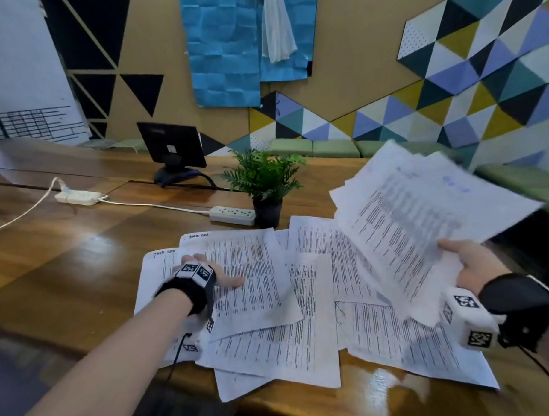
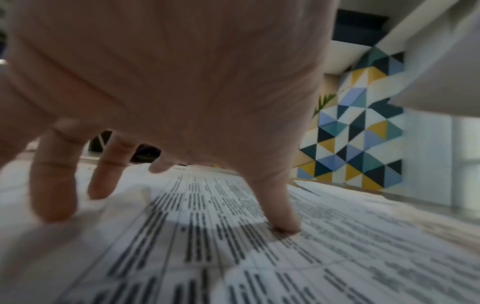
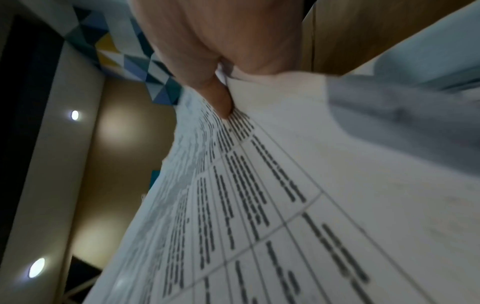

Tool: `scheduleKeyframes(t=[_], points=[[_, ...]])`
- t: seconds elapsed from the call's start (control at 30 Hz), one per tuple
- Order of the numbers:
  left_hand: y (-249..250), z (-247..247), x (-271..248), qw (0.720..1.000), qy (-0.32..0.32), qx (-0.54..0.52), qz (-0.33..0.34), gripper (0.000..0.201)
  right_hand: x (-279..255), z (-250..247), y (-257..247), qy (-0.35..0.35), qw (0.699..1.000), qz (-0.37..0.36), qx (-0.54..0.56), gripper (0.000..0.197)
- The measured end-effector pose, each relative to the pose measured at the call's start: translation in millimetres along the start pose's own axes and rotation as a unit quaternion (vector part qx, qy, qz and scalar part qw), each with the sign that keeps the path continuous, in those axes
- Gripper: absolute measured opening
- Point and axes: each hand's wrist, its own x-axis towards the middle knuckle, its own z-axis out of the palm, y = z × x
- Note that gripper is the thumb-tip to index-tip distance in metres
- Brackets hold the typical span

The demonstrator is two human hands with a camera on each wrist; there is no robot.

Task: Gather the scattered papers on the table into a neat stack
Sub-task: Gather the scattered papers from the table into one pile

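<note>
Several printed white sheets [image 1: 270, 301] lie fanned and overlapping on the wooden table [image 1: 66, 246] near its front edge. My left hand [image 1: 207, 272] rests flat on the leftmost sheets [image 2: 233, 246], fingers [image 2: 54, 185] spread and thumb tip touching the paper. My right hand [image 1: 468, 263] holds a loose bundle of sheets [image 1: 422, 209] up in the air at the right, above the table. In the right wrist view the thumb [image 3: 218, 96] pinches the edge of that bundle [image 3: 285, 205].
A small potted fern [image 1: 266, 183] stands just behind the papers. Two white power strips [image 1: 233, 215] [image 1: 78, 197] with cords lie further back, and a black monitor [image 1: 171, 149] stands beyond. Green cushions [image 1: 327, 148] line the patterned wall.
</note>
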Motion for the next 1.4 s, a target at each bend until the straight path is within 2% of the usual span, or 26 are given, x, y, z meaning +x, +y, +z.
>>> scheduleKeyframes(t=[0.07,0.1,0.17,0.27,0.33,0.37,0.43,0.47,0.53,0.6,0.67,0.73,0.8,0.87,0.93,1.03,1.1,1.17,1.23,1.3,1.33,1.4], points=[[-3.6,-0.7,-3.7,0.999,0.01,-0.034,0.019,0.137,-0.8,8.2,14.9,-0.03,0.997,0.057,-0.033,0.059],[-6.1,-1.7,-3.8,0.998,0.019,-0.065,0.018,0.133,-10.3,18.4,22.4,-0.059,0.993,0.091,-0.05,0.055],[-11.9,-4.4,-0.4,0.992,0.011,-0.119,0.028,0.121,-30.2,38.8,37.4,-0.115,0.981,0.134,-0.082,0.03],[-16.8,-6.4,4.5,0.978,-0.02,-0.203,0.052,0.066,-45.2,66.0,58.2,-0.151,0.962,0.175,-0.143,0.039],[-18.1,-8.2,0.1,0.967,-0.04,-0.236,0.086,0.03,-35.1,80.7,70.9,-0.153,0.953,0.166,-0.202,0.053],[-17.3,-7.3,-1.2,0.962,-0.064,-0.247,0.1,0.026,-26.7,85.7,77.6,-0.151,0.947,0.157,-0.236,0.064],[-14.4,-6.1,-8.9,0.96,-0.09,-0.241,0.109,0.053,14.2,86.0,100.3,-0.159,0.938,0.132,-0.277,0.092],[-11.7,-5.7,-13.8,0.962,-0.091,-0.233,0.113,0.064,18.3,90.2,103.2,-0.172,0.934,0.134,-0.284,0.098],[-6.3,-5.0,-22.0,0.96,-0.068,-0.249,0.112,0.066,16.4,98.3,101.4,-0.17,0.933,0.13,-0.291,0.087],[-4.2,-7.3,-24.0,0.936,-0.062,-0.33,0.106,0.064,-21.2,113.7,82.8,-0.156,0.926,0.127,-0.32,0.067],[-9.3,-9.7,-13.6,0.903,-0.062,-0.416,0.087,0.064,-35.6,121.0,74.1,-0.143,0.928,0.126,-0.32,0.051],[-20.3,-9.7,2.1,0.896,-0.045,-0.435,0.072,0.057,-36.0,123.0,73.0,-0.156,0.93,0.131,-0.305,0.037],[-32.3,-6.0,14.3,0.903,-0.014,-0.424,0.064,0.042,-35.0,123.6,76.2,-0.162,0.93,0.127,-0.306,0.054],[-41.1,-4.9,17.1,0.909,0.011,-0.411,0.073,0.037,-34.7,126.7,79.5,-0.164,0.929,0.12,-0.31,0.069],[-48.2,-9.8,18.6,0.909,0.051,-0.4,0.103,0.035,-34.0,127.6,83.0,-0.158,0.928,0.116,-0.318,0.065],[-59.4,-29.3,6.5,0.904,0.116,-0.379,0.16,0.03,-21.2,112.5,82.0,-0.142,0.936,0.107,-0.303,0.071],[-67.3,-46.4,-5.5,0.882,0.157,-0.396,0.2,0.024,1.1,90.9,82.4,-0.125,0.943,0.107,-0.288,0.073],[-77.1,-64.8,-20.6,0.834,0.194,-0.463,0.231,0.017,-3.0,71.9,73.9,-0.103,0.944,0.12,-0.29,0.068],[-88.6,-80.9,-35.3,0.778,0.206,-0.545,0.235,0.006,-10.8,59.5,68.3,-0.098,0.944,0.134,-0.287,0.05],[-96.5,-89.6,-41.4,0.716,0.168,-0.639,0.226,0.014,-18.2,50.6,64.1,-0.1,0.939,0.142,-0.297,0.047],[-97.4,-89.5,-43.3,0.693,0.133,-0.674,0.217,0.015,-18.2,47.3,65.0,-0.115,0.94,0.148,-0.284,0.045],[-89.6,-78.4,-41.2,0.679,0.064,-0.704,0.2,0.01,-23.6,44.0,64.4,-0.138,0.94,0.155,-0.27,0.038]])
